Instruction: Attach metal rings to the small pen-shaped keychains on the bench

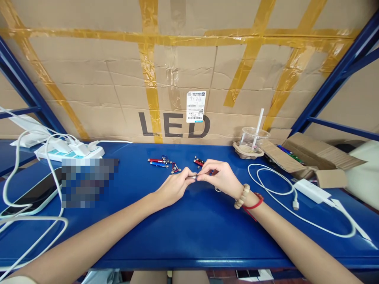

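Both hands meet mid-worktop, fingertip to fingertip. The left hand [174,185] and right hand [220,177] are each closed in a pinch on the same small silver part [193,177], held just above the blue worktop [189,232]. The part is too small to say what it is. It could be an end cap or a cell holder.

Just behind the hands lies a loose cluster of keychain lights [160,162] with red and blue bodies, plus one more red one [199,161] near the right hand's fingers.

Judgement: this looks like a fine assemble/disassemble step on one of those lights, with the two hands twisting or seating the part against each other. How far along it is can't be told.

The next move calls for a steady two-point pinch, small rotation and no slip, since a dropped piece would land among the loose bits.

Off to the sides and not involved: power strip [69,152] and phone [32,195] on the left, cup [251,140], white cable [275,185] and cardboard box [310,157] on the right.
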Motion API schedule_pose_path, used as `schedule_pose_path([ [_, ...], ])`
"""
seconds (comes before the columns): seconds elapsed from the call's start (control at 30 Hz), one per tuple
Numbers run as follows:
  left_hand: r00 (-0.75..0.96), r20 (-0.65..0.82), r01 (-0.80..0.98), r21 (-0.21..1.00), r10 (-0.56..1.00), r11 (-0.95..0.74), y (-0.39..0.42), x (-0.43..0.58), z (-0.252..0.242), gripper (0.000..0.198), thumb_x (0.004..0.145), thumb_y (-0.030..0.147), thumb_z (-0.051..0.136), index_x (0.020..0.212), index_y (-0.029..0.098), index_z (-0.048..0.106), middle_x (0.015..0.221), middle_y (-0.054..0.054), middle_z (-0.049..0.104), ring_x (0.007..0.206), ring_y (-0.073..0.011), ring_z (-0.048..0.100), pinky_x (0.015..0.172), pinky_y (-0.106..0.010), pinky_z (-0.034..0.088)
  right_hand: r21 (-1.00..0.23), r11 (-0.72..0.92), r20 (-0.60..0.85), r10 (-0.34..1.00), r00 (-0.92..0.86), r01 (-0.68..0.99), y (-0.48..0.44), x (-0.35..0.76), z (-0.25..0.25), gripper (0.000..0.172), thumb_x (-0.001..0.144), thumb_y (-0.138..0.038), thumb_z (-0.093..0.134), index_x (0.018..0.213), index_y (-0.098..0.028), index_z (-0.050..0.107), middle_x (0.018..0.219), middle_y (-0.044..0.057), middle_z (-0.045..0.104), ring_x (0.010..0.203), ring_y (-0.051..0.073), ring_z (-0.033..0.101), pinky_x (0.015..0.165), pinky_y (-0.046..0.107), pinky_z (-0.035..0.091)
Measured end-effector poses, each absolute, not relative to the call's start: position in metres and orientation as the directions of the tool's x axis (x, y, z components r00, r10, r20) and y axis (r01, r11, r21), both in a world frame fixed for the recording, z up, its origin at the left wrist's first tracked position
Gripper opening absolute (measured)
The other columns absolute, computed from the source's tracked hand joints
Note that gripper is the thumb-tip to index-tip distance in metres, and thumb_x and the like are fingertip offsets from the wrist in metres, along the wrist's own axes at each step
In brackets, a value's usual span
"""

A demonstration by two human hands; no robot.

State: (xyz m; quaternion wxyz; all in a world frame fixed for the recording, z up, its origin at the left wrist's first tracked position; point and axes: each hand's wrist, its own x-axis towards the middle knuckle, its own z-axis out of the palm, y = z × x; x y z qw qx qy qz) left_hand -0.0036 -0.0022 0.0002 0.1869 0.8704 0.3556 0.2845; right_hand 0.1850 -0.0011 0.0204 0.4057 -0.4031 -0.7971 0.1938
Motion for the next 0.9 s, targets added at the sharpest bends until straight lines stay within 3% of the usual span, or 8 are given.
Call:
schedule_pose_path([
  [0.23,0.519,0.504,0.511,0.465,0.691,-0.723,0.000,-0.003,-0.002,0.019,0.089,0.031,0.034,0.084,0.015,0.041,0.089,0.000,0.057,0.076,-0.0094,0.055,0.065,-0.019,0.039,-0.765,0.409,0.330,0.912,-0.244,0.498,-0.004,0.179,0.019,0.036,0.067,-0.049,0.059,0.069,-0.014,0.063,0.074,0.003,0.055,0.052,0.005,0.049,0.048,0.018,0.037],
  [0.33,0.515,0.490,0.487,0.509,0.704,-0.710,0.001,-0.003,-0.002,0.019,0.089,0.032,0.035,0.101,0.019,0.044,0.095,0.002,0.058,0.084,-0.0084,0.055,0.070,-0.018,0.040,-0.803,0.363,0.287,0.930,-0.228,0.473,-0.006,0.177,0.023,0.037,0.066,-0.048,0.060,0.069,-0.012,0.063,0.072,0.004,0.055,0.050,0.006,0.050,0.044,0.016,0.035],
  [0.47,0.530,0.438,0.478,0.553,0.726,-0.682,0.001,-0.003,-0.001,0.033,0.089,0.031,0.035,0.122,0.025,0.036,0.103,0.003,0.057,0.093,-0.0090,0.054,0.077,-0.019,0.040,-0.848,0.239,0.147,0.964,-0.224,0.472,-0.004,0.178,0.027,0.044,0.065,-0.052,0.059,0.075,-0.009,0.060,0.058,0.004,0.052,0.044,0.007,0.046,0.038,0.017,0.031],
  [0.6,0.541,0.436,0.472,0.551,0.719,-0.689,0.001,-0.003,0.000,0.032,0.090,0.031,0.034,0.121,0.025,0.038,0.107,0.003,0.055,0.093,-0.0081,0.053,0.076,-0.018,0.040,-0.883,0.209,0.091,0.955,-0.282,0.420,0.000,0.182,0.026,0.047,0.065,-0.053,0.060,0.078,-0.008,0.057,0.055,0.004,0.051,0.045,0.007,0.045,0.040,0.016,0.034],
  [0.73,0.591,0.522,0.398,0.474,0.615,-0.785,0.001,-0.003,-0.002,0.028,0.090,0.026,0.035,0.115,0.022,0.045,0.108,0.002,0.054,0.095,-0.0074,0.050,0.082,-0.018,0.036,-0.894,0.124,0.005,0.964,-0.266,0.431,0.003,0.184,0.022,0.044,0.059,-0.047,0.065,0.075,-0.008,0.054,0.054,0.003,0.050,0.046,0.007,0.045,0.039,0.015,0.034],
  [0.83,0.580,0.514,0.438,0.457,0.632,-0.774,0.002,-0.003,-0.004,0.024,0.090,0.027,0.034,0.106,0.019,0.050,0.100,0.002,0.056,0.091,-0.0088,0.050,0.079,-0.020,0.037,-0.889,0.132,0.042,0.977,-0.210,0.439,0.004,0.183,0.018,0.039,0.056,-0.039,0.069,0.075,-0.010,0.052,0.060,0.002,0.051,0.047,0.008,0.047,0.037,0.016,0.033],
  [0.9,0.550,0.468,0.508,0.469,0.691,-0.722,0.001,-0.002,-0.003,0.025,0.090,0.029,0.033,0.105,0.018,0.049,0.098,0.001,0.056,0.088,-0.0102,0.051,0.075,-0.021,0.037,-0.869,0.218,0.151,0.972,-0.180,0.444,0.003,0.180,0.016,0.036,0.056,-0.035,0.070,0.077,-0.011,0.053,0.067,0.001,0.053,0.049,0.007,0.049,0.040,0.016,0.035],
])
